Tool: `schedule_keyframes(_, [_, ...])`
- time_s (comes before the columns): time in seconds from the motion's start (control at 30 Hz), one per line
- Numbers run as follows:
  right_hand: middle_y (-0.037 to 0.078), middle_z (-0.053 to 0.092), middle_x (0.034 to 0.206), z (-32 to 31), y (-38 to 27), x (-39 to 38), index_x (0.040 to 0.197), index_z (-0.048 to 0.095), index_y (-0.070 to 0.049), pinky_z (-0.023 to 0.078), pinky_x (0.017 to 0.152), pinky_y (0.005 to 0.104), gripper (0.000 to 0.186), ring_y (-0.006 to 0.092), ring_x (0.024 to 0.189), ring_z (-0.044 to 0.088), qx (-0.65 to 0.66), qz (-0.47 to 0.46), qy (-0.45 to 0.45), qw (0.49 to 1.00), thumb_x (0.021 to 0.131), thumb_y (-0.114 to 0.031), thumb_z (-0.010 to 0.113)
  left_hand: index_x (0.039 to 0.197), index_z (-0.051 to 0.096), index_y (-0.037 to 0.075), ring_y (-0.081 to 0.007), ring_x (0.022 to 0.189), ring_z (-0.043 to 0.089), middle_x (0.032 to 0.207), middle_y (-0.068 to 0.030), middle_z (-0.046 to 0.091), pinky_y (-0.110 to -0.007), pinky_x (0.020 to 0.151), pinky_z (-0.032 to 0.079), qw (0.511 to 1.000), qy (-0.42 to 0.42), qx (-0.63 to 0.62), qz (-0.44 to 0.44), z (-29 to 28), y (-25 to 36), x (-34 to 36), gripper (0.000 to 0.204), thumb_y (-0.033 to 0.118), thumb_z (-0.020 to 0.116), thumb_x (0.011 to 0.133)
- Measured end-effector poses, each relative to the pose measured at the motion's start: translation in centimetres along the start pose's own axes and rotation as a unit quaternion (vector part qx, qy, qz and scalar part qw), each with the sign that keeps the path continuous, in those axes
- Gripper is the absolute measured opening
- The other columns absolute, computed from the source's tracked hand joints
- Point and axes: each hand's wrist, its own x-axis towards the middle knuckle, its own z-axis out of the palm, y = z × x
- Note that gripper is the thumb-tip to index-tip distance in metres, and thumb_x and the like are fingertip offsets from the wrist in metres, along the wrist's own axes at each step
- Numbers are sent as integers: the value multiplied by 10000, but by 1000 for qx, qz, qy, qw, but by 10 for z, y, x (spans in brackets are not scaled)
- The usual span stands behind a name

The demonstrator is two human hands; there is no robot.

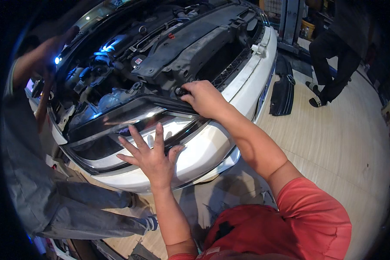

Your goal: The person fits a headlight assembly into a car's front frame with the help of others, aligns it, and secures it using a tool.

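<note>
My left hand [154, 161] is spread open, its fingers apart over the lower part of the headlight [117, 130] and the white bumper [203, 149] below it. Whether the palm presses on the surface or hovers just above it, I cannot tell. At the headlight's inner upper corner, my right hand [203, 99] is closed, with thumb and forefinger around a small dark part [180, 91]. What that part is does not show clearly. The headlight sits at the front corner of a white car, under the open engine bay [130, 56].
A person in grey trousers [95, 208] stands close on the left, an arm [39, 60] reaching over the engine bay. Another person in dark trousers and striped slippers [318, 102] stands far right. A black trim panel [283, 89] lies on the floor near a lift post [291, 21].
</note>
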Motion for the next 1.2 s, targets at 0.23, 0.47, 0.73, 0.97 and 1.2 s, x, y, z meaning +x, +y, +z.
schedule_keyframes(0.23, [212,670,829,-4,-11,0,798,662,7,511,779,469,191,388,860,650,-55,32,-14,998,840,-179,665,1453,422,382,-500,1452,13,1621,-164,54,-786,1014,14,1000,-1,-13,-8,-1,1,-1,926,635,741,622])
schedule_keyframes(0.47, [206,664,800,0,-4,9,799,665,-4,511,734,487,246,403,802,645,-109,9,-35,993,873,-237,637,1439,432,406,-447,1473,-33,1626,-148,63,-715,1081,-27,999,-37,-13,-24,-8,7,0,899,609,758,626])
schedule_keyframes(0.73, [206,669,826,-9,-18,8,839,679,-3,518,728,474,234,397,815,647,-84,65,-48,993,890,-224,624,1403,457,441,-464,1457,-16,1606,-149,109,-783,1036,24,996,-61,-42,-55,-13,8,4,889,532,813,594])
schedule_keyframes(0.97, [206,650,968,-31,-141,-20,1180,597,20,531,668,389,345,334,795,663,181,-207,104,956,874,-134,637,1351,523,138,-388,1416,268,1472,-142,400,-678,1094,205,995,-14,64,-70,-10,4,2,712,393,766,732])
schedule_keyframes(1.2, [259,650,792,-14,-171,-10,1192,474,11,524,681,494,407,446,786,652,258,-73,-87,960,840,-128,626,878,626,16,-210,724,598,807,-56,570,-321,709,531,792,-465,-215,333,-219,-53,174,124,78,687,789])
